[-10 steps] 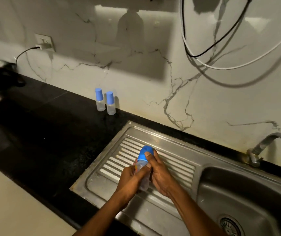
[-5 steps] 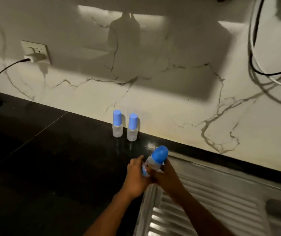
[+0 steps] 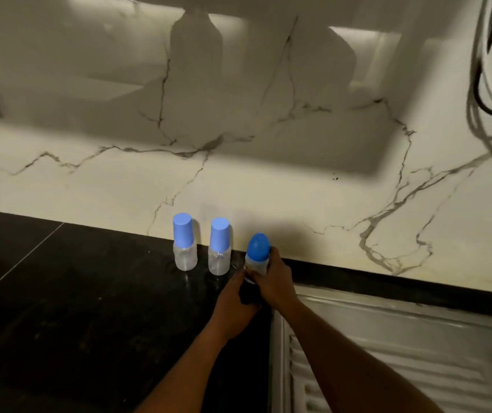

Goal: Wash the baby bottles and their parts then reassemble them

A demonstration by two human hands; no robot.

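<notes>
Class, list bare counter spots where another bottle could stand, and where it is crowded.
Free: the counter left of the left bottle, along the wall, and the wide stretch in front of both standing bottles. Crowded: beside the right bottle, where the left hand and right hand hold the third bottle near the sink.

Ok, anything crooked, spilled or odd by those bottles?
Nothing stands out. Left bottle and middle bottle stand upright, capped, on the counter; left hand and right hand hold the third bottle, slightly tilted.
</notes>
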